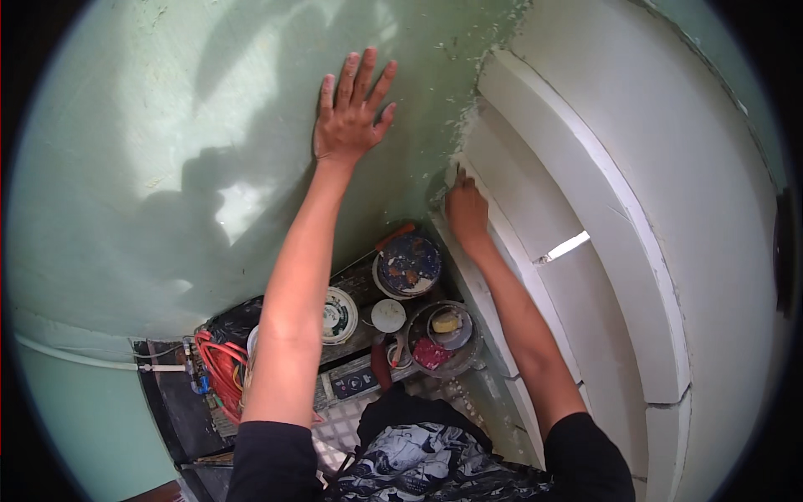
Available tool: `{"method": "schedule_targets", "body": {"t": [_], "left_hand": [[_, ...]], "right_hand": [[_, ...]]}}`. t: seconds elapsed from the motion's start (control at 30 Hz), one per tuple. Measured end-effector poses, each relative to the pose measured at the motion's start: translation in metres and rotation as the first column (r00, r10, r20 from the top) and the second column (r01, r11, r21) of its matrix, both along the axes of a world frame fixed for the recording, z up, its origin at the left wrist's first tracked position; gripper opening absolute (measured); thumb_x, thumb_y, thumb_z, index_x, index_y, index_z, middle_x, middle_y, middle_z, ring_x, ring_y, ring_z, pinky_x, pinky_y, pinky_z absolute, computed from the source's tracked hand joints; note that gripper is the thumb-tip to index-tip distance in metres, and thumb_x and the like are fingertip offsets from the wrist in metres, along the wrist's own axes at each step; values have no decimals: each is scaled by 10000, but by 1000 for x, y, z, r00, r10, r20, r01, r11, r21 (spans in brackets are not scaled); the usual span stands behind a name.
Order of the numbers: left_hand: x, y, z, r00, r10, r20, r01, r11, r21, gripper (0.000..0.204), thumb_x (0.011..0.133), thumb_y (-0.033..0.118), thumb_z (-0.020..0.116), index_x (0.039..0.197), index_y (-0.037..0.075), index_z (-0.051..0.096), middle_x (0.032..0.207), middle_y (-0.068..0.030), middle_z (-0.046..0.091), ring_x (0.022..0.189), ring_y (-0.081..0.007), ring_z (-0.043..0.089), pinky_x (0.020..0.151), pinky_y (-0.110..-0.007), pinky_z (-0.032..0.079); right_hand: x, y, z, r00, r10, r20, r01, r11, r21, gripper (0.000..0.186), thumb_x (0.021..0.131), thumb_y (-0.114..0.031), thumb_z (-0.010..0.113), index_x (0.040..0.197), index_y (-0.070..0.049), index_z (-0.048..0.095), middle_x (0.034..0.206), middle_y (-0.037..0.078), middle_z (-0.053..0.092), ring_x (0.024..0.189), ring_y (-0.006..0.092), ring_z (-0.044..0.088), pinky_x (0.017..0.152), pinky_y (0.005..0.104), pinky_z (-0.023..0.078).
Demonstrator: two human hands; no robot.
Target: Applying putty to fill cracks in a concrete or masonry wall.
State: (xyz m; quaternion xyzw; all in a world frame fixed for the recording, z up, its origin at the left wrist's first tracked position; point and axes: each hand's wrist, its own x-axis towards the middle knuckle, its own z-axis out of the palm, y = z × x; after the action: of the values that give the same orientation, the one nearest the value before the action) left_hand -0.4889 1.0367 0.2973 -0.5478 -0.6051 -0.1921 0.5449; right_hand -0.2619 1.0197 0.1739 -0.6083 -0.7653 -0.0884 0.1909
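My left hand (349, 117) lies flat against the pale green wall (276, 75), fingers spread, holding nothing. Lower and to the right, my right hand (467, 207) is closed at the edge where the green wall meets the stepped white moulding (548, 109). A small dark tip shows at its fingertips, but what the fingers hold is too small to name. Rough whitish patches and chipped specks run along that joint, just above the right hand.
Below stand a paint-stained bucket (408, 264), a round white lid (339, 315), a small white container (388, 316) and a basin (468, 361) with a yellow sponge (447, 322) and a pink cloth (430, 354). A coiled red hose (219, 368) lies at the left.
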Motion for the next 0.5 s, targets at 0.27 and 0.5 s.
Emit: {"method": "schedule_targets", "body": {"t": [0.27,0.5], "left_hand": [[2,5,-1,1000,-26,9,26,1000,17,670,904,557,438,1522,384,245,1604,30,227,1453,-181,264,1169,-443,181],[-7,0,2,987,-155,32,156,987,-29,630,959,459,396,1541,271,244,1616,-54,200,1472,-250,229,1159,-485,200]], "right_hand": [[0,38,-5,988,-49,144,63,993,-100,560,838,-134,578,1365,26,478,847,142,698,754,291,696,657,379,557],[64,-83,17,956,-68,284,122,977,-178,581,853,-57,521,1423,3,426,721,121,684,630,249,683,526,381,521]]}}
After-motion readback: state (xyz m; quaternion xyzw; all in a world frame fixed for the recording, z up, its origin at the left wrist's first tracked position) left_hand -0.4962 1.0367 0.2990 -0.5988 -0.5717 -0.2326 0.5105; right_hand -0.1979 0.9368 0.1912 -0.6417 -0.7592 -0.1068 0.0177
